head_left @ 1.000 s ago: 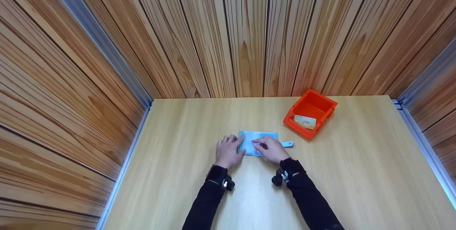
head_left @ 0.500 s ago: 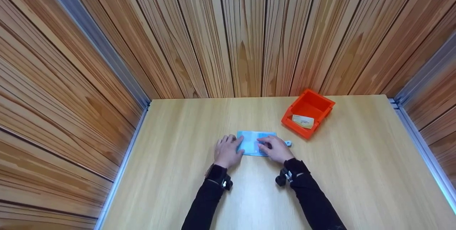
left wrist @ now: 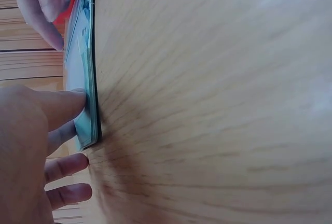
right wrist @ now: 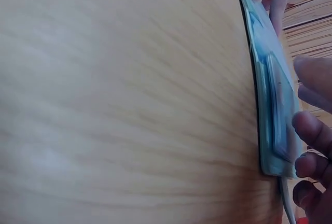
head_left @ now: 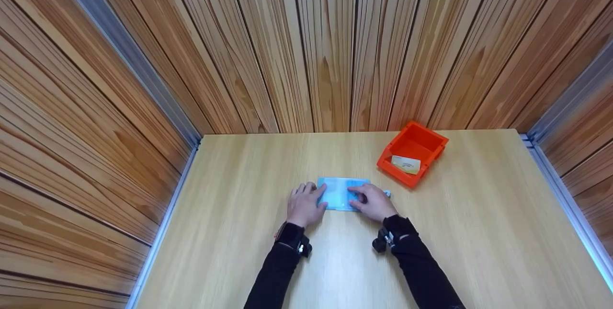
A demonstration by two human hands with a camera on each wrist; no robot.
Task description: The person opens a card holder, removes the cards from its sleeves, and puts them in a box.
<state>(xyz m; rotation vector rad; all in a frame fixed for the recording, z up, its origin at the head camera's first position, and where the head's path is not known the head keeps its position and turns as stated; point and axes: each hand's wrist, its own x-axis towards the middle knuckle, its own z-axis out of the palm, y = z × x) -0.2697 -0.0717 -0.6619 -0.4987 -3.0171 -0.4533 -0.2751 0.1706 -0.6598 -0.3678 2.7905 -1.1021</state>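
Observation:
A light-blue card holder (head_left: 341, 198) with clear sleeves lies opened flat on the table. My left hand (head_left: 304, 204) is at its left end; in the left wrist view the thumb (left wrist: 65, 105) and index finger rest on the end, while the other fingers extend past it. Over the right half is my right hand (head_left: 375, 202), thumb and index finger apart near the sleeves. In the right wrist view its loosely bent fingers (right wrist: 311, 130) are close beside a raised clear sleeve (right wrist: 282, 110). A small strap (head_left: 387, 193) sticks out at the right, partly hidden by the right hand.
An orange-red bin (head_left: 415, 143) stands at the back right of the wooden table (head_left: 249, 170). Inside its front part is a pale printed card (head_left: 406, 164). Wood-panelled walls (head_left: 330, 60) rise behind the table and at both sides.
My right hand has moved to the right over the card holder, and its thumb and index finger have spread apart. It covers more of the strap. My left hand stays at the left end.

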